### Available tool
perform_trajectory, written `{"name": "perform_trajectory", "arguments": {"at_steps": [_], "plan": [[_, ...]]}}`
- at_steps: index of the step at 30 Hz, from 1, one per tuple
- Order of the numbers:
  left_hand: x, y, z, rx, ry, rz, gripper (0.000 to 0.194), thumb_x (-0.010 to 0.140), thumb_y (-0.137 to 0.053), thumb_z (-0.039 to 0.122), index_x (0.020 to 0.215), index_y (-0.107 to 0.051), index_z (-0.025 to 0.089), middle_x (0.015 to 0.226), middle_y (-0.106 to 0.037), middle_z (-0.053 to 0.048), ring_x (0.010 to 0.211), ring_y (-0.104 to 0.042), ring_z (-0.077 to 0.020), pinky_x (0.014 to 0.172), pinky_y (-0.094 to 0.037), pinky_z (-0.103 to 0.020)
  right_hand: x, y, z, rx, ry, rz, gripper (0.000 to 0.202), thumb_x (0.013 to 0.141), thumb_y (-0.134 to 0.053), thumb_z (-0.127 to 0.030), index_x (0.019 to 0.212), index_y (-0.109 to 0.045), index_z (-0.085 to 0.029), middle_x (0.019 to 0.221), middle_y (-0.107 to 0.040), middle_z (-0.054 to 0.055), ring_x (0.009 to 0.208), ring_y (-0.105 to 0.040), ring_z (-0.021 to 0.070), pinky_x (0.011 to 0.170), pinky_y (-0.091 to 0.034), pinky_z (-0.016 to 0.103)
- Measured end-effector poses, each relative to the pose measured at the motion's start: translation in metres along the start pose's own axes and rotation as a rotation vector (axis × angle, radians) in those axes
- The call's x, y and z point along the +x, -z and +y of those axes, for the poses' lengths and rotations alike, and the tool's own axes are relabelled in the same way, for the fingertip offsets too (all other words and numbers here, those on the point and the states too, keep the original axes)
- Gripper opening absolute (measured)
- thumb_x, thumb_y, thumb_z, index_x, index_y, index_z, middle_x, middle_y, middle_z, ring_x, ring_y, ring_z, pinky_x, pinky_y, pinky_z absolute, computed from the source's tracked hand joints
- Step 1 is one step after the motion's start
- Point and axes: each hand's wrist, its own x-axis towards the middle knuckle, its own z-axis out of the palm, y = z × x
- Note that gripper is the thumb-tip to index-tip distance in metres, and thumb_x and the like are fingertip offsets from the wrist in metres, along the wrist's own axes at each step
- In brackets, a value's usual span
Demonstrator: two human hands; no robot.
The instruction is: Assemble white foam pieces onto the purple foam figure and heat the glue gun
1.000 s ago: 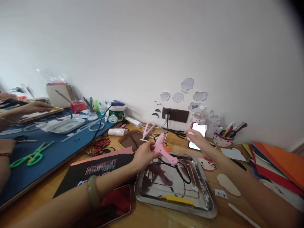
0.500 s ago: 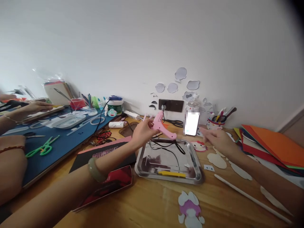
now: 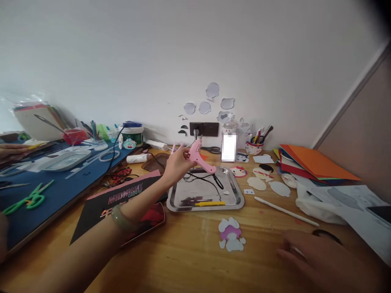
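A pink hot glue gun is in my left hand, fingers closed round it and the nozzle tilted up. It hangs over the back of a metal tray, which holds a yellow-handled craft knife and a dark cord. My right hand, dim and blurred, is low over the table at the right. Beside it lies a black loop, perhaps a scissor handle; whether the fingers hold anything is unclear. In front of the tray rests a white and purple paper cutout figure.
A lit phone stands by the wall, left of a pen cup. At right are coloured sheets, pale cutouts and a white stick. Leftward lie a black box, green scissors and another person's hand.
My right hand has moved from beside the phone down towards the front right. My left hand still holds the glue gun over the tray. The view has shifted to the right.
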Motion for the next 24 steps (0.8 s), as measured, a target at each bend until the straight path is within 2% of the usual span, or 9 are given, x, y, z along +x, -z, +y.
{"name": "perform_trajectory", "arguments": {"at_steps": [3,6,8,11,15,17,20,22,24], "plan": [[-0.004,0.002,0.004,0.032,-0.020,-0.002,0.039,0.064,-0.062,0.032,0.099,-0.058,0.016,0.083,-0.064,-0.003,0.080,-0.059,-0.0193,0.073,-0.042,-0.028,-0.012,-0.003,0.019,-0.057,0.070,-0.189,0.032,0.079,-0.043,-0.053,0.071,-0.065,-0.031,0.087,-0.065,0.005,0.080,-0.059,0.0252,0.072,-0.046,0.043],[-0.006,0.004,0.006,0.061,-0.032,-0.006,0.039,0.064,-0.062,0.032,0.100,-0.058,0.017,0.082,-0.064,-0.003,0.082,-0.059,-0.0198,0.076,-0.042,-0.028,-0.012,0.008,0.034,-0.087,0.175,-0.135,0.027,0.082,-0.043,-0.044,0.080,-0.068,-0.035,0.105,-0.062,0.004,0.102,-0.053,0.0276,0.086,-0.041,0.046],[-0.007,0.004,0.006,0.074,-0.033,-0.007,0.039,0.064,-0.062,0.032,0.099,-0.058,0.017,0.080,-0.065,-0.003,0.084,-0.058,-0.0210,0.077,-0.042,-0.028,-0.005,0.020,0.036,-0.081,0.228,-0.057,0.024,0.082,-0.044,-0.041,0.087,-0.068,-0.036,0.111,-0.061,0.002,0.106,-0.051,0.0266,0.089,-0.040,0.043],[-0.012,0.003,0.007,0.101,-0.041,-0.003,0.038,0.065,-0.062,0.031,0.100,-0.059,0.017,0.081,-0.065,-0.004,0.086,-0.058,-0.0227,0.077,-0.042,-0.029,0.017,0.040,0.019,-0.074,0.197,0.121,0.025,0.081,-0.044,-0.043,0.090,-0.065,-0.033,0.105,-0.063,0.002,0.100,-0.055,0.0258,0.085,-0.043,0.041],[-0.018,0.001,0.011,0.147,-0.084,-0.001,0.034,0.069,-0.057,0.028,0.101,-0.059,0.016,0.087,-0.065,-0.006,0.085,-0.058,-0.0227,0.073,-0.042,-0.029,0.062,0.049,-0.029,-0.085,0.115,0.293,0.032,0.084,-0.037,-0.041,0.103,-0.059,-0.027,0.099,-0.065,0.004,0.082,-0.061,0.0233,0.067,-0.045,0.036],[-0.020,0.001,0.015,0.162,-0.107,0.019,0.035,0.069,-0.056,0.027,0.102,-0.059,0.016,0.090,-0.064,-0.006,0.085,-0.057,-0.0222,0.073,-0.042,-0.029,0.082,0.045,-0.053,-0.080,0.191,0.309,0.032,0.085,-0.038,-0.036,0.108,-0.056,-0.025,0.100,-0.065,0.003,0.086,-0.059,0.0227,0.068,-0.044,0.034],[-0.022,0.004,0.020,0.161,-0.132,0.069,0.038,0.071,-0.055,0.026,0.107,-0.056,0.015,0.091,-0.064,-0.006,0.087,-0.057,-0.0220,0.076,-0.042,-0.029,0.097,0.037,-0.073,-0.089,0.313,0.280,0.025,0.083,-0.042,-0.031,0.096,-0.062,-0.025,0.095,-0.066,0.000,0.084,-0.059,0.0198,0.069,-0.042,0.031],[-0.022,0.005,0.021,0.163,-0.133,0.088,0.039,0.072,-0.055,0.027,0.109,-0.055,0.015,0.092,-0.063,-0.006,0.089,-0.056,-0.0221,0.079,-0.041,-0.029,0.094,0.033,-0.073,-0.102,0.330,0.218,0.022,0.083,-0.043,-0.030,0.087,-0.064,-0.026,0.086,-0.067,-0.001,0.075,-0.059,0.0175,0.063,-0.040,0.028],[-0.023,0.005,0.019,0.168,-0.115,0.082,0.039,0.071,-0.056,0.027,0.109,-0.055,0.016,0.093,-0.063,-0.006,0.090,-0.056,-0.0222,0.080,-0.040,-0.029,0.084,0.032,-0.063,-0.095,0.298,0.162,0.022,0.083,-0.043,-0.032,0.085,-0.065,-0.028,0.081,-0.067,-0.002,0.071,-0.059,0.0166,0.060,-0.039,0.027]]}}
